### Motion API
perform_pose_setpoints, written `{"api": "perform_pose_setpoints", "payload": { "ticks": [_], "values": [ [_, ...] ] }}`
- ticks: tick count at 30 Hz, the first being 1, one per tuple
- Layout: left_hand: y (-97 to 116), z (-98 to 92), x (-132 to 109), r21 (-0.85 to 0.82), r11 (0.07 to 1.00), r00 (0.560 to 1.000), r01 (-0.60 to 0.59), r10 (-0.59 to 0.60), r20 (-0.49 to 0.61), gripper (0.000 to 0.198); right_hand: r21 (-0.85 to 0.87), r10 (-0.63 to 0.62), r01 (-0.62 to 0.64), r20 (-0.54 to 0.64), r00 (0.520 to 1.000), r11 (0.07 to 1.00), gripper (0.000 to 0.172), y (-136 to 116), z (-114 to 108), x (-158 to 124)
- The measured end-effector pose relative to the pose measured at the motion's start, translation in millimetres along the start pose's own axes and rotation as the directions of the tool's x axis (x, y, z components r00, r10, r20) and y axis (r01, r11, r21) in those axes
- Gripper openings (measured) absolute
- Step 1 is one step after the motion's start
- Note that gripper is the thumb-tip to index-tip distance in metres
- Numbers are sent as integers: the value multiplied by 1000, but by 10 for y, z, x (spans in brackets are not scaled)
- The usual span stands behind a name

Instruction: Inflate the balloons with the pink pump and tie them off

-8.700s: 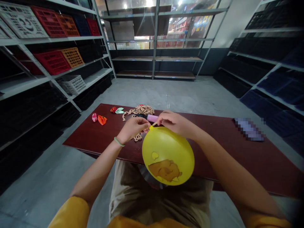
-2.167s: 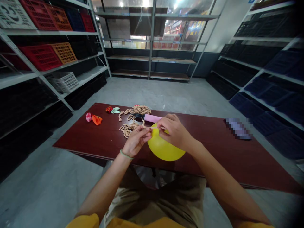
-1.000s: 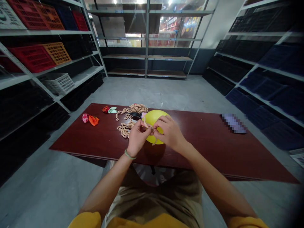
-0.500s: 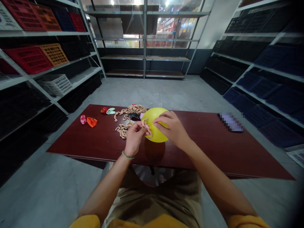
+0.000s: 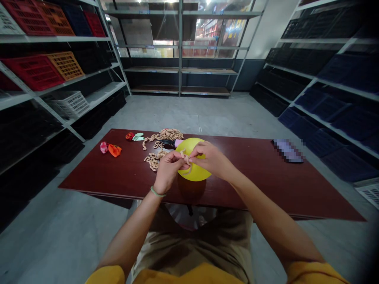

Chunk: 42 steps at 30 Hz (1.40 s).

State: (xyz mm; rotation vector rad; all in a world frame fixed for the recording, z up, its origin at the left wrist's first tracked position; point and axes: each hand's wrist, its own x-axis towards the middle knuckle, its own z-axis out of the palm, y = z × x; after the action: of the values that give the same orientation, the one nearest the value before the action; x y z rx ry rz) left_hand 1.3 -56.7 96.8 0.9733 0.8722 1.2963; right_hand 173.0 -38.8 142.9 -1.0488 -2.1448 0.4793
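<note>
My left hand (image 5: 169,169) pinches a short piece of thick beige cord (image 5: 187,159) between thumb and fingertips. My right hand (image 5: 209,158) has its thumb and fingers closed at the same cord, from the right side. Right behind the fingers is a smooth, round yellow thing that looks like a balloon (image 5: 197,169); whether the cord is fastened to it I cannot tell. A dark reflection shows on the table below it. To the left of my hands lies more curly beige cord (image 5: 152,161), with a bigger heap (image 5: 171,135) farther back.
Between the cord piles lies a black object (image 5: 166,143) with a pink end (image 5: 178,142). Small crumpled pieces, pink (image 5: 104,147), orange (image 5: 115,150), red (image 5: 129,136) and mint (image 5: 138,137), lie left on the brown table (image 5: 251,173). A blurred-out flat object (image 5: 288,150) lies right. Shelves with crates surround.
My right hand has moved left and down, and its fingers now meet the cord beside my left fingers. The yellow round thing has shifted slightly lower.
</note>
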Motion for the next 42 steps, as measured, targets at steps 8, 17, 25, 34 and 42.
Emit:
{"api": "perform_pose_setpoints", "payload": {
  "ticks": [8, 17, 25, 34, 42],
  "values": [
    [55, 15, 0, -49, 999, 1000, -3, 2, -30, 31, -190, -128, 126, 2, 992, 974, 10, -18, -21, -45],
    [87, -6, 14, -93, 996, 998, -8, 1, -70, 32, -345, -193, 206, 72, 979, 916, 11, -87, -50, -92],
    [103, 19, 7, -96, 993, 987, -65, 49, -154, 31, -523, -153, 165, 65, 986, 836, 10, -218, -38, -173],
    [-49, 59, 22, -153, 987, 991, -43, 23, -132, 33, -628, -158, 149, 42, 987, 764, 16, -152, 12, -327],
    [-148, 115, 188, -366, 919, 989, -144, 121, -85, 28, 253, 349, -242, -620, 703, 937, 75, 153, 112, -554]
  ]
}}
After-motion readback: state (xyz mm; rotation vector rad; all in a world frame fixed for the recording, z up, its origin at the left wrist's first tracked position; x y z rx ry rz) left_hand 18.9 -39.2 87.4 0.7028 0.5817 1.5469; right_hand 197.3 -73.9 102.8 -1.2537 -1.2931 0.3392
